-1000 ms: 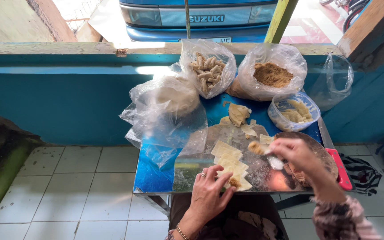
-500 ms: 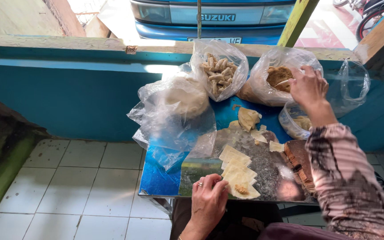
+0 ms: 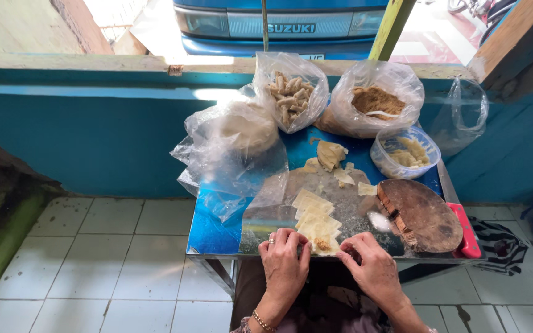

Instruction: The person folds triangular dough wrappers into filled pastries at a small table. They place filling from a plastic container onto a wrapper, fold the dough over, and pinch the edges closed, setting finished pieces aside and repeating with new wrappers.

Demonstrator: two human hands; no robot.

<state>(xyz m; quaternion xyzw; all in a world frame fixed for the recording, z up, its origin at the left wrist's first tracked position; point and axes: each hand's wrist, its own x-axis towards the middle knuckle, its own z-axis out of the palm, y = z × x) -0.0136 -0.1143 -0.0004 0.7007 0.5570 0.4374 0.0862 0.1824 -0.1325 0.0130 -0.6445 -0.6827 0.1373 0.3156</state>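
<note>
left hand [image 3: 285, 256] and right hand [image 3: 374, 266], both part-curled, pinch one filled wrapper [image 3: 323, 245]; three bags behind, one tub [image 3: 404, 152]

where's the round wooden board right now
The round wooden board lies on the right end of the small table in the head view, beside the dough squares and below the plastic tub.

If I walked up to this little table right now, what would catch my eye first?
Probably the two hands at the near edge, the left hand and right hand, working on a pale dough square with a dab of filling. Behind it more squares lie in a row on the blue table. Along the far side bulge clear bags of food, and a round wooden board lies to the right.
</note>
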